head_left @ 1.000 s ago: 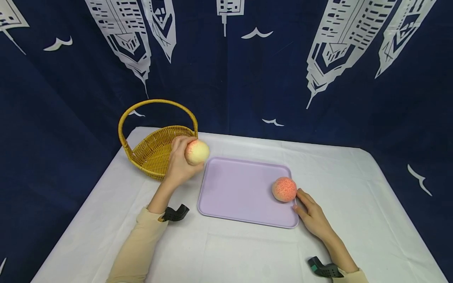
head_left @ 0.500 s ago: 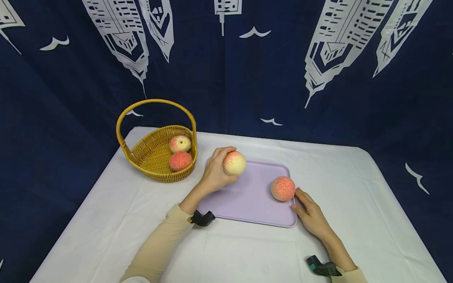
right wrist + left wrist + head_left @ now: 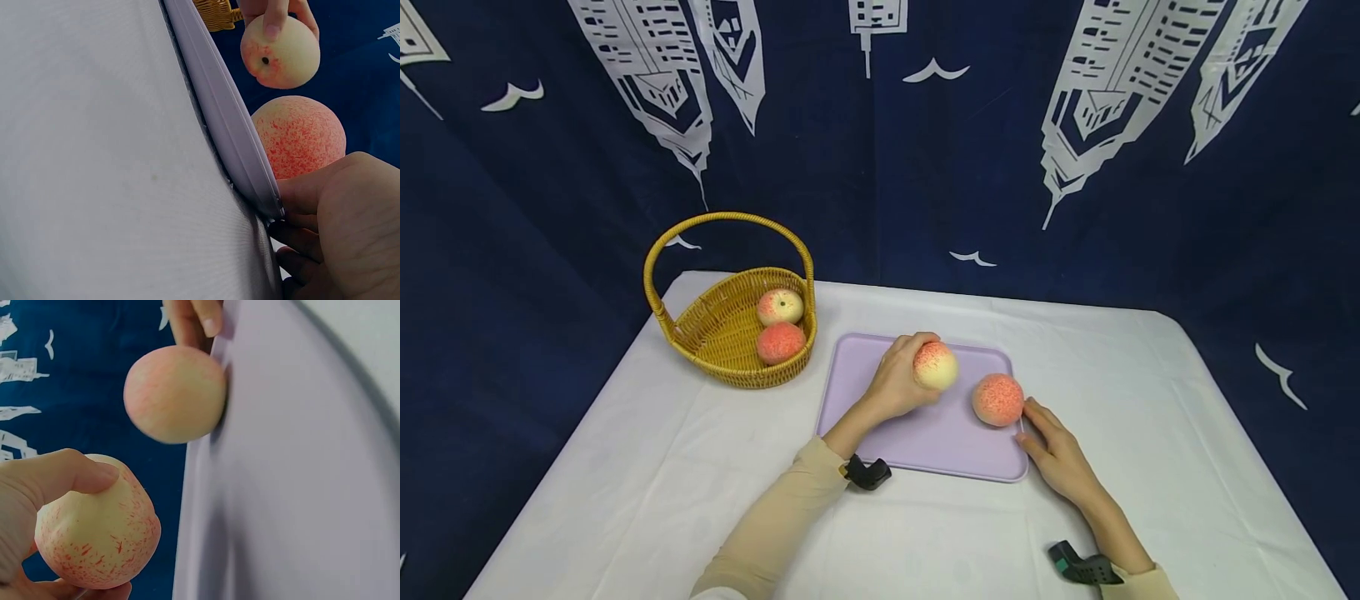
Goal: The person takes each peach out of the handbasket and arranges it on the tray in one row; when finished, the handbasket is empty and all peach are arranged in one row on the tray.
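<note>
My left hand (image 3: 901,379) grips a pale yellow peach with red speckles (image 3: 936,366), holding it above the lilac tray (image 3: 865,367). The thumb lies over the peach (image 3: 100,519) in the left wrist view, fingers wrapped below it. A second, redder peach (image 3: 997,400) rests near the tray's right end, just right of the held one. My right hand (image 3: 1063,458) holds the tray's right edge, its thumb at the rim (image 3: 240,137) beside the redder peach (image 3: 300,137) in the right wrist view. Its other fingers are partly hidden there.
A yellow woven basket (image 3: 707,329) with a tall handle stands at the back left. Inside lie a pale peach (image 3: 780,307) and a red peach (image 3: 781,342). A white cloth (image 3: 625,467) covers the table; a navy printed curtain (image 3: 955,183) hangs behind.
My left hand has carried the pale peach from beside the basket rightward over the tray, uncovering the two peaches in the basket. The right hand has stayed at the tray's edge.
</note>
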